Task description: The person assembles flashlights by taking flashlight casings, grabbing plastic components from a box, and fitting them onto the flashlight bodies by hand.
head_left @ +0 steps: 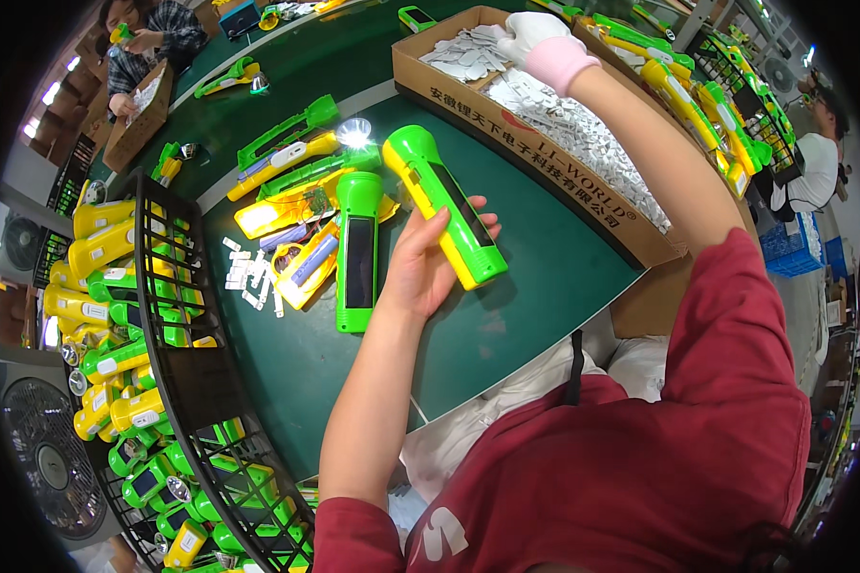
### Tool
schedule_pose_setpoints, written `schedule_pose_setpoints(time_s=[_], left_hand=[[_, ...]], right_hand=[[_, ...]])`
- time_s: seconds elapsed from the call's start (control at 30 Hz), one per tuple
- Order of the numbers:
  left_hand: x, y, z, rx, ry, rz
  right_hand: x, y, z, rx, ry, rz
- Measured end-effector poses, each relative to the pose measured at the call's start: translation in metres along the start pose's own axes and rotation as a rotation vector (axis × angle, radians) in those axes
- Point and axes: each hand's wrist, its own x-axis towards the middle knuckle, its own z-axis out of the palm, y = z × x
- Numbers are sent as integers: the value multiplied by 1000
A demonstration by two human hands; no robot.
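Green-and-yellow flashlight [455,204] held tilted over green tabletop [506,334] by left hand [428,263], thumb pressed on body, fingers curled round far side. White-gloved right hand [533,43] placed at far end of carton [535,158], over white plastic strips [569,119]; whether any is pinched cannot be told. Step judged: strip being fetched for held flashlight; next, single strip to be separated and lifted clear of carton wall. Second flashlight [358,258] laid just beside; opened shells [275,212] heaped beyond; left side hemmed by loaded black crate [193,387].
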Motion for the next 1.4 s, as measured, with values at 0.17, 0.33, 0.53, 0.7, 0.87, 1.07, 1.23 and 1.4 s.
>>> schedule_pose_setpoints(time_s=[0.17, 0.33, 0.53, 0.7, 0.87, 1.07, 1.23, 1.4], left_hand=[[5, -9, 7, 166, 62, 3], [4, -9, 1, 260, 100, 47], [5, -9, 4, 236, 170, 148], [1, -6, 0, 150, 49, 107], [4, -7, 6, 266, 121, 124], [9, -10, -5, 399, 235, 167], [11, -14, -4, 509, 217, 201], [7, -9, 3, 417, 173, 145]], right_hand=[[-80, -39, -41, 364, 72, -332], [-141, -62, -12, 692, 41, -430], [-179, -70, 6, 737, 159, -296], [-185, -71, 11, 601, 349, -299], [-186, -69, 20, 594, 315, -295], [-184, -65, 4, 975, 38, -213], [-169, -61, -17, 931, -336, -8], [-152, -45, -10, 1068, -440, -116]])
